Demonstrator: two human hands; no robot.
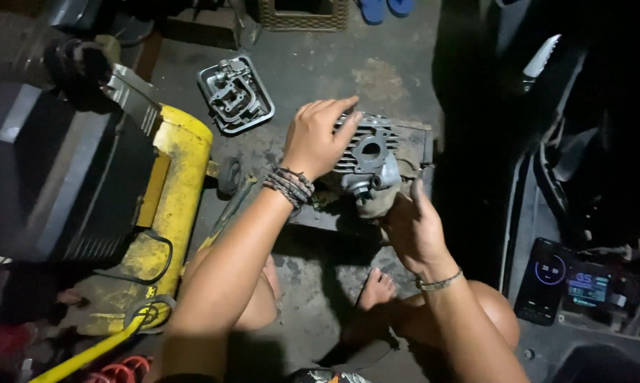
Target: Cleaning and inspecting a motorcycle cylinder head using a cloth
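Here, hands: both on the cylinder [368,157]
Left hand [318,138]: draped over the finned top, fingers curled to grip it
Right hand [412,225]: under the near end, pinching a rag [376,202] against the casting
Cylinder: rested on a dark block [412,142] on the floor, just ahead of the knees
Axis: port faced the person; fins ran left to right
Nearer: right hand
Around: yellow compressor [174,191] to the left, tray of parts [236,94] beyond
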